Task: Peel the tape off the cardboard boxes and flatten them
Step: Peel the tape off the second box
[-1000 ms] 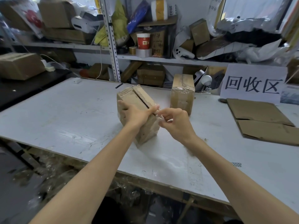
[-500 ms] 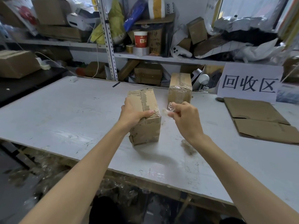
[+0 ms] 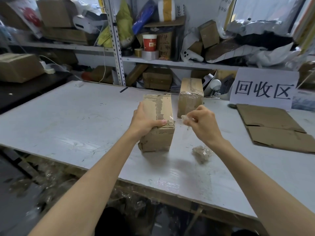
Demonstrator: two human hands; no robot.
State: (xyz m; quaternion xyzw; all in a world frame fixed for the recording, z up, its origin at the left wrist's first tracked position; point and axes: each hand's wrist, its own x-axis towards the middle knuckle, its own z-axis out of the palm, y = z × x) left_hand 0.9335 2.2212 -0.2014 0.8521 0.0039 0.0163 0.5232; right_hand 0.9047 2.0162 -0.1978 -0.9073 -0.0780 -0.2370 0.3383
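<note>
A brown cardboard box [image 3: 160, 140] with a torn, stripped top stands on the white table [image 3: 68, 120] in the middle. My left hand [image 3: 144, 121] grips its top left edge, thumb across the top. To the right of the box, my right hand [image 3: 201, 123] pinches a strip of clear tape [image 3: 185, 118] that stretches from the box's top right corner. Behind stands a second box [image 3: 190, 97], still wrapped in clear tape.
A crumpled tape ball [image 3: 201, 153] lies on the table under my right forearm. Flattened cardboard [image 3: 272, 126] lies at the right below a white sign [image 3: 264, 89]. Cluttered shelves [image 3: 170, 63] run along the back. Tape scraps litter the floor below the front edge.
The box has been turned square and set upright. My right hand has drawn the tape away to the right, and the tape ball under my forearm now shows.
</note>
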